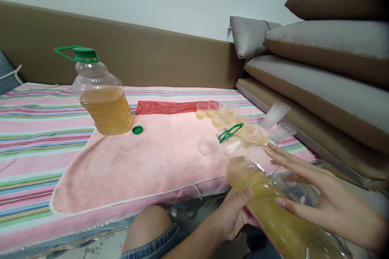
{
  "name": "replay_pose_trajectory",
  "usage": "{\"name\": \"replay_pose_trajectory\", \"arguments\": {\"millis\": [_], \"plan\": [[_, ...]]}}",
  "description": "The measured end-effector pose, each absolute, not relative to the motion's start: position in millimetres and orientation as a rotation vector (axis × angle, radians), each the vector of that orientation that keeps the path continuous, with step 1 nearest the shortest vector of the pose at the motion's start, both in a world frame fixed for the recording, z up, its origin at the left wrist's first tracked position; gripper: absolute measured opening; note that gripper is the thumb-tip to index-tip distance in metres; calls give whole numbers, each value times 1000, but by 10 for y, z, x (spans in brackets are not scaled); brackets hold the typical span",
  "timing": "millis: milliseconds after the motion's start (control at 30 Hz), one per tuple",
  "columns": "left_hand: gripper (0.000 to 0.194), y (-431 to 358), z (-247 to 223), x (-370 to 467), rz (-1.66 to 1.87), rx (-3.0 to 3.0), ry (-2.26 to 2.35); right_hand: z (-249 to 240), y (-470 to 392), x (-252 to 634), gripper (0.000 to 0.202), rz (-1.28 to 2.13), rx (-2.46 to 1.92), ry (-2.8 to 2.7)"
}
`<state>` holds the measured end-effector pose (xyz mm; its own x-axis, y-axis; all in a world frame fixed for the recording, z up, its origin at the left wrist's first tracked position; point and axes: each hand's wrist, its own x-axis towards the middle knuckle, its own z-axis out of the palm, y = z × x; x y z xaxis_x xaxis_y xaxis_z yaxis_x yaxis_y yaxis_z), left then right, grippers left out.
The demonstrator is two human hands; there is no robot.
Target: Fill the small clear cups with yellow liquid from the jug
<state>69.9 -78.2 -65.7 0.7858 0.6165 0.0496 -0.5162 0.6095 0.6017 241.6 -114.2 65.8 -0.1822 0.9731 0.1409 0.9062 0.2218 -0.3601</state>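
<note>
A large clear bottle of yellow liquid (273, 206) is tilted, its uncapped neck with a green handle ring pointing up and left toward the cups. My left hand (235, 214) is closed around its underside. My right hand (319, 194) lies against its upper side, fingers spread. Just left of the neck, a clear empty-looking cup (206, 147) stands on the pink cloth (136, 166). Behind the neck, several small cups (212, 110) hold yellow liquid. A green cap (137, 130) lies on the cloth beside a second, capped bottle (106, 109) with yellow liquid.
A stack of clear cups (275, 114) leans at the right of the filled ones. A red plastic strip (170, 107) lies along the cloth's back edge. Large cushions (322, 77) are piled at the right. My knee (148, 226) is at the front edge.
</note>
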Motion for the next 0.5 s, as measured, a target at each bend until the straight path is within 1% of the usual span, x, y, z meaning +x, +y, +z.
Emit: {"name": "replay_pose_trajectory", "arguments": {"millis": [167,367,500], "plan": [[84,-800,-641,697,588,583,153,692,-1118,2437,74,312,-1720,-2205],[90,-813,-641,710,569,566,141,722,-1085,2433,77,329,-1715,-2236],[87,-806,-653,723,570,564,141,754,-1078,2395,72,333,-1732,-2224]]}}
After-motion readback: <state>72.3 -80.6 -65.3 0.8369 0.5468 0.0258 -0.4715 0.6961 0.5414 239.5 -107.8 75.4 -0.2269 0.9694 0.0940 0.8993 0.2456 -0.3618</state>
